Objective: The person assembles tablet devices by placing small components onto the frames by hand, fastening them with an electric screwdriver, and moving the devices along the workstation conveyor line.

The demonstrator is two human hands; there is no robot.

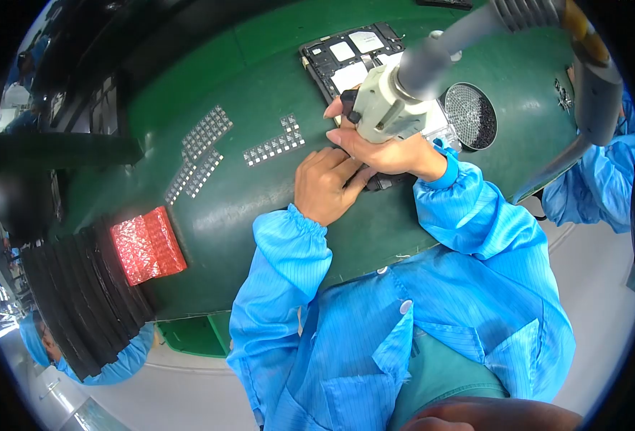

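My right hand (385,152) is closed round a black object beneath the pale microscope-like head (396,108), which hides part of it. My left hand (324,185) lies on the green table just to the left, its fingers bent and together against the dark item (385,181) at my right wrist; what its fingertips hold is hidden. Behind my hands is a black device frame (321,66) with white labels. A round metal dish (469,108) holding many small dark parts stands to the right. A strip of small square parts (274,149) lies left of my hands.
More strips of small parts (206,133) lie further left. A red bubble-wrap packet (148,246) is at the left edge beside black folded material (87,294). A jointed arm (596,100) crosses the upper right. Blue-sleeved co-workers are at right and lower left.
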